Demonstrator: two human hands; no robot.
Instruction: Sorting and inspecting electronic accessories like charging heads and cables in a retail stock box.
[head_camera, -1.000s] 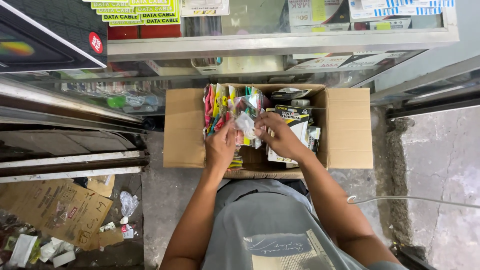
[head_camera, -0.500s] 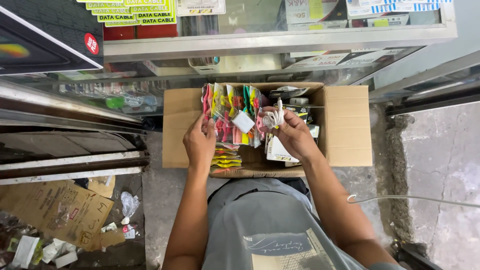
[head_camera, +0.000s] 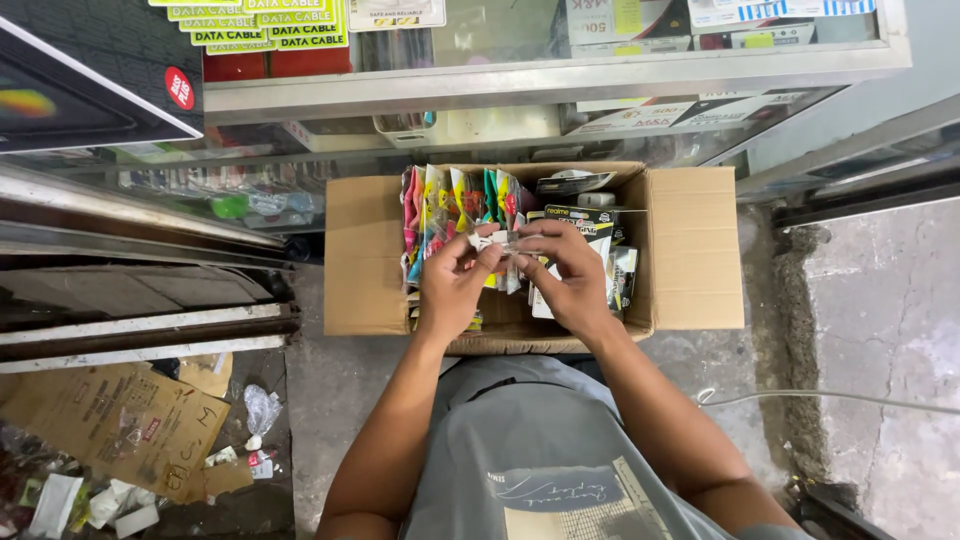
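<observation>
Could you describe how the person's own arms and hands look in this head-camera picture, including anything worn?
Both arms are bare from the shoulder area down; no sleeves reach the forearms. The left hand and right hand wear no gloves, and no watch, ring or wristband shows. The person wears a grey shirt with a pale printed patch on its front. No cables are attached to the arms.

Both bare forearms reach forward from the body, elbows bent and angled inward so the wrists close in together. Left hand (head_camera: 452, 285) curls, thumb and fingertips pinched up near the middle. Right hand (head_camera: 570, 272) mirrors it, fingers bent, its tips meeting the left's.
</observation>
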